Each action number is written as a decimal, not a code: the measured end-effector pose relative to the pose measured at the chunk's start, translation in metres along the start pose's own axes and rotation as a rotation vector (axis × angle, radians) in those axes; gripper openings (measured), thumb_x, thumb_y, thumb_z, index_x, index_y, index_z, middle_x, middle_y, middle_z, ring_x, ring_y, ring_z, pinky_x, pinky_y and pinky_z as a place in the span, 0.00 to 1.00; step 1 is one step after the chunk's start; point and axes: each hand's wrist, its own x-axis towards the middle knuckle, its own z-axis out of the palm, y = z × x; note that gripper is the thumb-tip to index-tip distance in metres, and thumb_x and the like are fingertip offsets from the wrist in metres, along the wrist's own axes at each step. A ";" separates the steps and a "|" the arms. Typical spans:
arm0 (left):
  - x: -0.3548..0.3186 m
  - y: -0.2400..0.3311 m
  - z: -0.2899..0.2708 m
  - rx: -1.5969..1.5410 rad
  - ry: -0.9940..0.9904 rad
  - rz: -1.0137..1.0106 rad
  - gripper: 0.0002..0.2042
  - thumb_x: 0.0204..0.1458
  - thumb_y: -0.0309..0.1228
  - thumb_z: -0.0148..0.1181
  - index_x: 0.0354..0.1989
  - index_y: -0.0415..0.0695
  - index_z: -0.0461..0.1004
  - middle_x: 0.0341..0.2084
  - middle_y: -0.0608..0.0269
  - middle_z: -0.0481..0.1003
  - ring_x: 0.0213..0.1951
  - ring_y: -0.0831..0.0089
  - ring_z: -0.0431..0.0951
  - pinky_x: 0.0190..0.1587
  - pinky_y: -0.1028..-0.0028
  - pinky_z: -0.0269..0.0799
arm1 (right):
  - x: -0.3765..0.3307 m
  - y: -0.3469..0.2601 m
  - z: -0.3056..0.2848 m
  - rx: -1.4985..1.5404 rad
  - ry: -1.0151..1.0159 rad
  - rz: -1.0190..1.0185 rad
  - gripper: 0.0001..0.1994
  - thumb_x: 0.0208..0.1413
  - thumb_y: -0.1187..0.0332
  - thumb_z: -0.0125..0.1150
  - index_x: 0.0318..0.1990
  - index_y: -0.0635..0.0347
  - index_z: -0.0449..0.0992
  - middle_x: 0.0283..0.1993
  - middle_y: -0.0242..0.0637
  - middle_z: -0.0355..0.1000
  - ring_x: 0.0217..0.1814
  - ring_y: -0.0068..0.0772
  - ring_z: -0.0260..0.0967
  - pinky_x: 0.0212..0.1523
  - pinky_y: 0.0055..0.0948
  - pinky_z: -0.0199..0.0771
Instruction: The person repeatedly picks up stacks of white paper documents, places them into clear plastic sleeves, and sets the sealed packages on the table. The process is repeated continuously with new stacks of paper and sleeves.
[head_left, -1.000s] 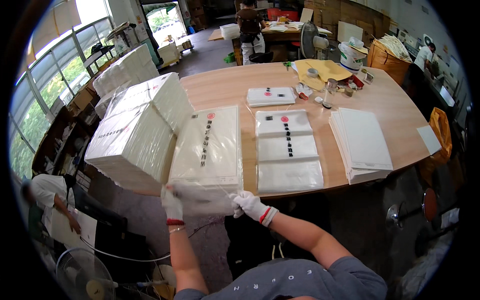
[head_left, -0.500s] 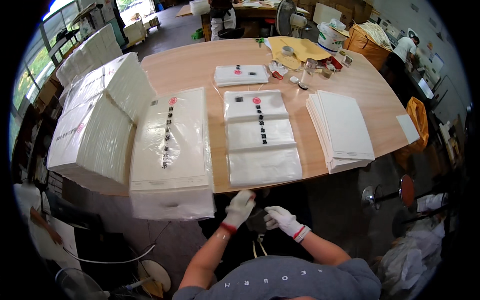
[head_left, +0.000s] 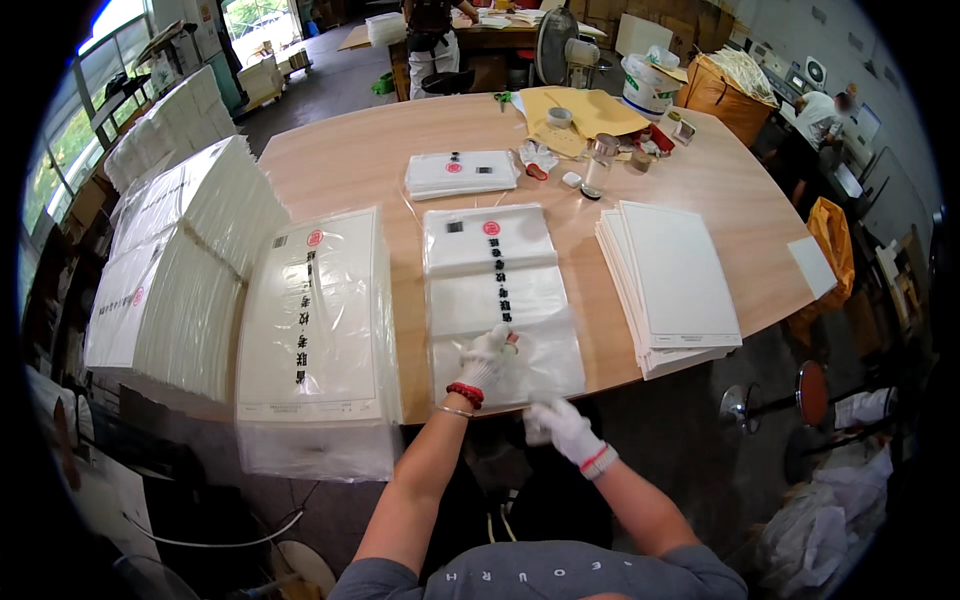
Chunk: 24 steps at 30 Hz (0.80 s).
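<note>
A stack of clear plastic bags [head_left: 500,280] with black print and a red round mark lies in front of me. My left hand [head_left: 486,360], in a white glove, rests on its lower part with the fingers toward the middle and something reddish at a fingertip. My right hand [head_left: 566,430], also gloved, is at the bags' lower right corner by the table edge. Motion smears its fingers, so whether it grips the corner is unclear. To the left lies a pile of bagged cream sheets [head_left: 315,330]; to the right, a fanned stack of white sheets [head_left: 680,275].
Tall wrapped paper stacks [head_left: 170,300] stand at the left of the wooden table [head_left: 340,140]. Behind the bags are a folded bag bundle [head_left: 462,175], a glass jar [head_left: 600,165] and yellow paper [head_left: 590,112]. A red-seated stool [head_left: 812,391] stands at the right. Two people work farther off.
My left hand has moved forward from beside the table edge onto the plastic bags. The right hand has shifted slightly toward the bags' lower corner. The view has tilted a little.
</note>
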 end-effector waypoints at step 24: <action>-0.031 0.075 -0.092 -0.446 0.047 0.073 0.19 0.48 0.27 0.58 0.50 0.40 0.65 0.29 0.62 0.76 0.29 0.75 0.73 0.33 0.76 0.69 | 0.094 0.006 0.030 -1.479 0.271 -1.046 0.17 0.49 0.75 0.53 0.49 0.61 0.66 0.47 0.48 0.67 0.39 0.41 0.70 0.44 0.30 0.70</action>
